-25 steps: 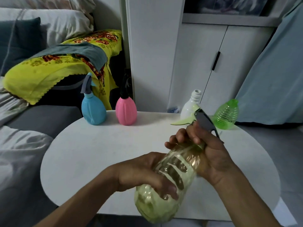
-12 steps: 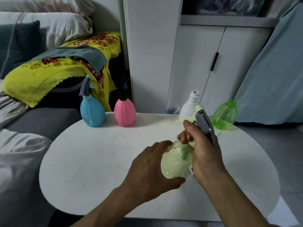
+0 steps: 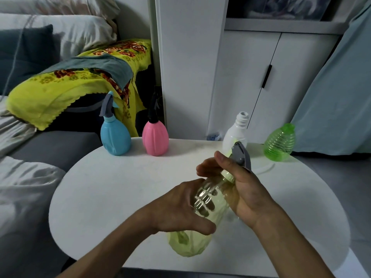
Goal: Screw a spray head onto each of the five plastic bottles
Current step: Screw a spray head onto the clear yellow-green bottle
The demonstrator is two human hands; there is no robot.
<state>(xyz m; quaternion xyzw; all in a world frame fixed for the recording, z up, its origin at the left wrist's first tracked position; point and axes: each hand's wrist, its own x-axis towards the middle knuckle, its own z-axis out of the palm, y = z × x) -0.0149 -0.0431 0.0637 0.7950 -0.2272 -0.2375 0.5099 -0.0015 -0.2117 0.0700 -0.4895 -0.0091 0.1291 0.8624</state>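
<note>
The table [image 3: 96,197] lies bare on its left half and along its near edge, open to a reach. Along the far rim stand four bottles: blue [image 3: 114,137] and pink [image 3: 155,138] near each other, white [image 3: 235,135] and green [image 3: 280,143] further right, with a wide gap between pink and white.

The yellow bottle [image 3: 202,213] has been tilted back, its ribbed side shown again. The left hand [image 3: 180,209] has been shifted onto its middle.

A round white table [image 3: 100,197] carries four bottles along its far edge: a blue bottle [image 3: 114,137] beside a pink bottle [image 3: 155,138], then a white bottle [image 3: 235,135] and a green bottle [image 3: 279,144].
</note>
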